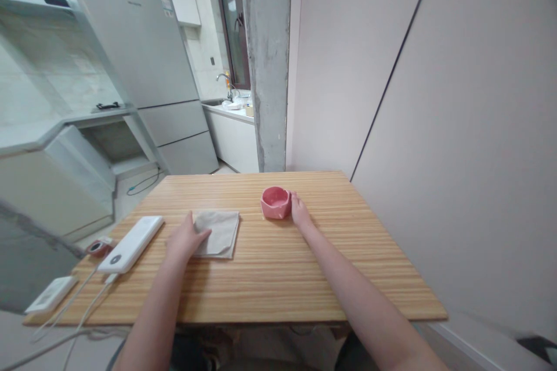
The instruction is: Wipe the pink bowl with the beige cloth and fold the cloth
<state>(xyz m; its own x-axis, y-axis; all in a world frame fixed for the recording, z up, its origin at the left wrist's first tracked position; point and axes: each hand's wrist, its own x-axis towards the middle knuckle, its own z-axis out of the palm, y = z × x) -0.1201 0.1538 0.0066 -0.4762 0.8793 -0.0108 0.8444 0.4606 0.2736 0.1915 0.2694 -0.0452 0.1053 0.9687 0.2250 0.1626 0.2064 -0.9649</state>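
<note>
Far left of the left hand (185, 239), a white rectangular power bank (131, 243) lies on the striped wooden table (278, 278), cables trailing. Left hand rests flat, fingers loose, on the near-left corner of a folded beige cloth (220, 232), pinning rather than gripping it. Right of the cloth, the right hand (299, 210) touches the right side of a small pink ceramic cup (275, 202); grip closure cannot be told.

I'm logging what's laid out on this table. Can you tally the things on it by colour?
Pink: 1, the cup at the right hand
Beige: 1, the cloth under the left hand
White: 2, power bank, flat device
Red: 1, small round gadget
Total: 5
</note>
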